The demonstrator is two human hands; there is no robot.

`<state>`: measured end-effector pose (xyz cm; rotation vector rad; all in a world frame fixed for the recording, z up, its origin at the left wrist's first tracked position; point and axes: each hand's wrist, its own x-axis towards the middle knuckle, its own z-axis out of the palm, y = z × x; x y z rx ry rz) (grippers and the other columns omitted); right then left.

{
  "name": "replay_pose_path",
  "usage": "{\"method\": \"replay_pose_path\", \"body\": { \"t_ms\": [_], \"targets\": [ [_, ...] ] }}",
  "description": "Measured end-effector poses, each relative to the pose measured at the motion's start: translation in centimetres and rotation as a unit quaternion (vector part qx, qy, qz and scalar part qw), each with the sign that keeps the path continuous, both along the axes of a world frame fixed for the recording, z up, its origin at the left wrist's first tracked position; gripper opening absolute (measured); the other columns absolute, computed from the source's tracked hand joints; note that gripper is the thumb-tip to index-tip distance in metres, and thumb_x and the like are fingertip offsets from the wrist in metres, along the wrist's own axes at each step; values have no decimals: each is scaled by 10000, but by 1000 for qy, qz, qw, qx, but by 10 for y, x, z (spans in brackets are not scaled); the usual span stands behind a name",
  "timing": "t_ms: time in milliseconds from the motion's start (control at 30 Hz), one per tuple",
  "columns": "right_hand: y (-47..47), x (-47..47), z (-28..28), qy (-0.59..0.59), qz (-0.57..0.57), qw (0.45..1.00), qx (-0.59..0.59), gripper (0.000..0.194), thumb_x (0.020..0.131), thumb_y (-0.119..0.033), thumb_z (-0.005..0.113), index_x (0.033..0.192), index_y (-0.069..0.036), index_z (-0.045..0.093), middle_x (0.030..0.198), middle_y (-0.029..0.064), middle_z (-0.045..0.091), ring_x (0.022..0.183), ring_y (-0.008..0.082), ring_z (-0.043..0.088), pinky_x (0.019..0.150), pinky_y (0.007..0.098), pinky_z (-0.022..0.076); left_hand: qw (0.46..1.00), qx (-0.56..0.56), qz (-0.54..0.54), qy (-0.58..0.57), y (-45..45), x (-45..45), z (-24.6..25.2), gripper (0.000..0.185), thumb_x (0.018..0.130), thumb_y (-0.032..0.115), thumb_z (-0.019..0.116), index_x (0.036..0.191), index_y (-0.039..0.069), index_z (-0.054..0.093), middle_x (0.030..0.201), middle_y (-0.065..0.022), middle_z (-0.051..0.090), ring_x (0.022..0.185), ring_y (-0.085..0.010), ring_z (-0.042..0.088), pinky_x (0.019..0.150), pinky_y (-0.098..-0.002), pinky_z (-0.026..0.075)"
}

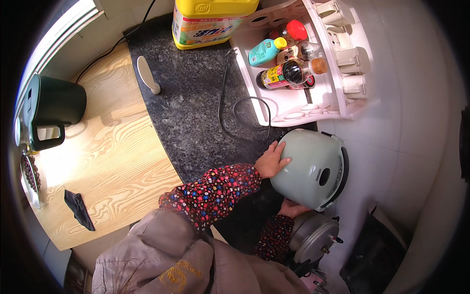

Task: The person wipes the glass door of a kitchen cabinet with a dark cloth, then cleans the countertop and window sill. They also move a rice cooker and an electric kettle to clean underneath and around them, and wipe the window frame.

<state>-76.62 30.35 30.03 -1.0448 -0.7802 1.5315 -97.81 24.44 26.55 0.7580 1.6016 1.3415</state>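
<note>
A pale green rice cooker (303, 165) with a dark handle stands by the tiled wall, on the dark speckled countertop (191, 121). My left hand (271, 160) lies against its near left side, fingers spread. My right hand (292, 208) touches its lower side, with the fingertips partly hidden beneath or behind it. Just beside my right hand is a metal pressure cooker (312, 235) with a lid. A black power cord (220, 106) lies in a loop on the countertop, beyond my left hand.
A white plastic rack (286, 103) holds sauce bottles; a yellow jug (205, 22) stands beside it. A white upright holder (147, 75) is near the wooden board (121, 158), which bears a dark green kettle (55, 110) and a black cloth (79, 210).
</note>
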Motion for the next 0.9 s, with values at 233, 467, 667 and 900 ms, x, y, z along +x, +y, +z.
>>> {"method": "replay_pose_path", "body": {
  "t_ms": [233,467,667,900],
  "targets": [
    [-56,21,-18,-178,-106,974,-95,872,999,-698,448,1619,-116,253,1671,64,271,1503,288,308,1214,439,215,866,-110,304,382,-44,-149,-4,594,811,148,774,1322,14,503,1204,-165,524,1090,-350,592,865,-427,555],
    [-108,-22,-6,-245,-27,964,-104,616,1074,-507,454,1521,-85,414,1555,104,454,1317,256,495,1082,390,404,863,-313,189,348,-74,-168,-46,364,878,108,672,1194,40,504,1112,-150,638,973,-334,710,792,-450,603],
    [-146,-69,24,-288,113,949,-56,317,1086,-237,514,1355,-75,561,1325,71,634,911,105,586,775,260,502,955,-72,255,131,-117,-124,15,403,896,98,673,1269,-2,562,1033,-198,671,932,-362,696,819,-450,552],
    [-156,-142,89,-195,280,939,34,415,1119,-316,432,1368,-7,552,1278,94,650,853,71,575,688,214,497,937,135,133,295,-164,-43,117,410,893,35,659,1298,84,627,978,-111,622,840,-328,675,688,-413,560]
  ]
}}
